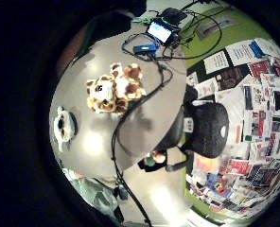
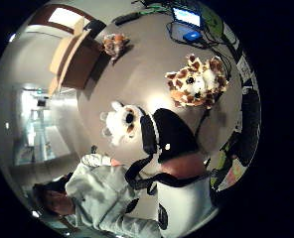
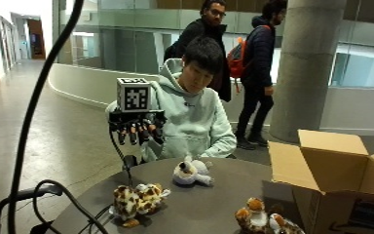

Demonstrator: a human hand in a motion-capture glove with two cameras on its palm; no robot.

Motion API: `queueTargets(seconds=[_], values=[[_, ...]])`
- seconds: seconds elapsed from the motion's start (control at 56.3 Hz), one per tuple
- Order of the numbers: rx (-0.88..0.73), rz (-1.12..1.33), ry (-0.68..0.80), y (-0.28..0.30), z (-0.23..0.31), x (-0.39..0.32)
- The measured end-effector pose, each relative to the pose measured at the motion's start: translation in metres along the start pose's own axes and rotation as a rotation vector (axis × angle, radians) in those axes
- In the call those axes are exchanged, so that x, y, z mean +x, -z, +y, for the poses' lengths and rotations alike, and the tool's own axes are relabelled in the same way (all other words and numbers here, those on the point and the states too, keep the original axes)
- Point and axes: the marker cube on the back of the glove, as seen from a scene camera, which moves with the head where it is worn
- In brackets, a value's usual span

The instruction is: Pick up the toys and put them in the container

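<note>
Three plush toys lie on the round dark table [image 3: 206, 204]. A white puppy toy [image 3: 192, 173] [image 2: 119, 121] [image 1: 63, 124] sits nearest the person. A brown-spotted giraffe toy [image 3: 137, 197] [image 2: 196, 82] [image 1: 115, 88] stands at the table's left front. A smaller spotted toy [image 3: 261, 219] [image 2: 114, 44] lies beside the open cardboard box [image 3: 329, 175] [image 2: 72, 57]. My gloved right hand [image 3: 135, 129] hangs in the air above the table's left side, higher than the toys. Its fingers droop loosely and hold nothing.
Black cables [image 3: 77, 214] run across the table's left front edge past the giraffe toy. A small lit screen [image 1: 160, 30] [image 2: 186, 17] and a blue device [image 1: 144, 48] sit at the table's far edge. The box's flaps stand open at the right.
</note>
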Motion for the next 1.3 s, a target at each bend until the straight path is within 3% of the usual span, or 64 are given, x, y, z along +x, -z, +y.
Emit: queueTargets(seconds=[0.408,0.693,1.119,1.296], values=[[-0.056,-0.062,0.084,-0.054,-0.004,-0.003],[-0.231,-0.020,-0.106,-0.129,-0.064,0.013],[0.172,-0.025,-0.003,-0.148,-0.069,-0.017],[0.156,-0.061,0.037,-0.144,-0.062,-0.032]])
